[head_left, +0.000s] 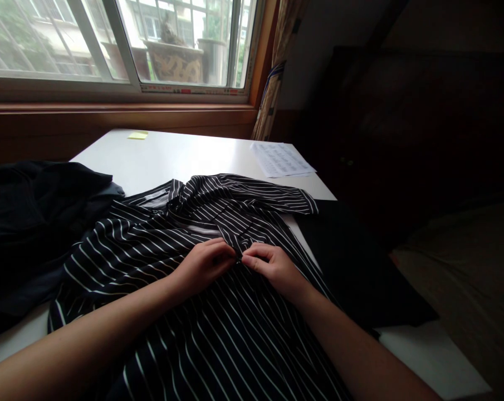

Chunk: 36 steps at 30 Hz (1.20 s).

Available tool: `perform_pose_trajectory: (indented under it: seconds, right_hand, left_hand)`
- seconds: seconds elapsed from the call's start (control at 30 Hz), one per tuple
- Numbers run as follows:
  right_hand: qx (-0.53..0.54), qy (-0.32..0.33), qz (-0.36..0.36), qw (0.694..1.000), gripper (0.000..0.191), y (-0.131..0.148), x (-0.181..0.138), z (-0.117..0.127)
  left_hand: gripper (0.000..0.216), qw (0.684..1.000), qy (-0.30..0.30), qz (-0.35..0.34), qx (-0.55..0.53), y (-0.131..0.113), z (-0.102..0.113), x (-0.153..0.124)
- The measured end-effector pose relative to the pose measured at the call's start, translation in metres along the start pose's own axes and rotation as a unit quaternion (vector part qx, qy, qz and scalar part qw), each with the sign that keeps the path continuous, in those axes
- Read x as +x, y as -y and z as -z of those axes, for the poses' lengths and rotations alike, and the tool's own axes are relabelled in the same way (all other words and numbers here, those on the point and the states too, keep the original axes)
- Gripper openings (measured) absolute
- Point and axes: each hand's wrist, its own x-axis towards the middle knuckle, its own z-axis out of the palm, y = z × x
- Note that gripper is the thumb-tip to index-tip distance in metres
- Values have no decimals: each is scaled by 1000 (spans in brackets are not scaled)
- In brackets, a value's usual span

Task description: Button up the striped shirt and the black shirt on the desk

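Note:
A black shirt with white stripes [210, 317] lies spread over the white table, its collar toward the window and one sleeve stretched to the right. My left hand [205, 263] pinches the fabric near the middle of the shirt's front. Close beside it, my right hand [277, 268] pinches the same spot from the right, thumb and forefinger together. The fingertips of both hands almost meet. A tiny bright point shows between them, too small to name. Part of the shirt's front gapes above my hands.
Dark clothes [30, 223] are heaped on the left of the white table [172, 153]. Another black garment [360, 267] hangs over the right edge. Printed sheets [282, 160] and a yellow sticky note [137, 135] lie near the far edge, below a window [180, 44].

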Motion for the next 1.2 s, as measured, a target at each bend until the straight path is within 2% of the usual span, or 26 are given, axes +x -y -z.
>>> perform_pose_trajectory:
  seconds: [0.5,0.7,1.0,1.2]
  right_hand:
    - [45,36,-46,997,20,2,-1,4]
    - [-17,17,-11,1000,18,2,0,5]
    - [-89,1,27,996,14,3,0,0]
    - [-102,-13,45,994,14,2,0,0]
  left_hand:
    - [7,1000,-2,-27,-7,0,2,-1]
    - [11,1000,-2,-18,17,0,1,-2]
    - [17,996,-39,-25,79,2,-1,-5]
    - [16,994,-65,-38,79,-2,1,-4]
